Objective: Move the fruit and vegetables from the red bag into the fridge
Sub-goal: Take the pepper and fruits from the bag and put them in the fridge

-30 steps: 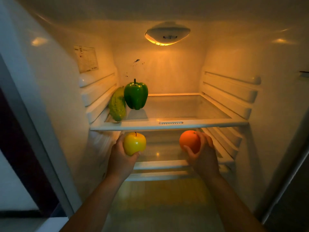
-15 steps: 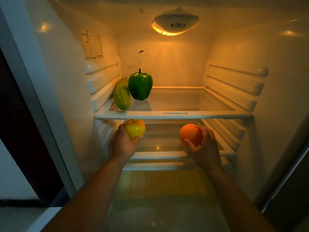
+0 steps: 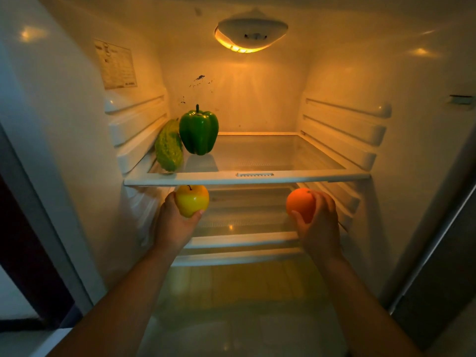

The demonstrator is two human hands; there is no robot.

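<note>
Head view: left grip [image 3: 175, 225] curls round yellow apple [image 3: 192, 200], right grip [image 3: 320, 222] round orange [image 3: 300, 203]; best settle both gently on lower shelf [image 3: 244, 239] before releasing.

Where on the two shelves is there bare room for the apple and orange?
Upper shelf: bare from green pepper to right wall; crowded left, pepper beside bumpy gourd. Lower shelf: bare glass between apple and orange.

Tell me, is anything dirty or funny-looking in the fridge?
Yes. Dark specks dot the back wall above the green pepper, like splattered dirt. The bumpy gourd leans tilted against the side rails rather than lying flat.
</note>
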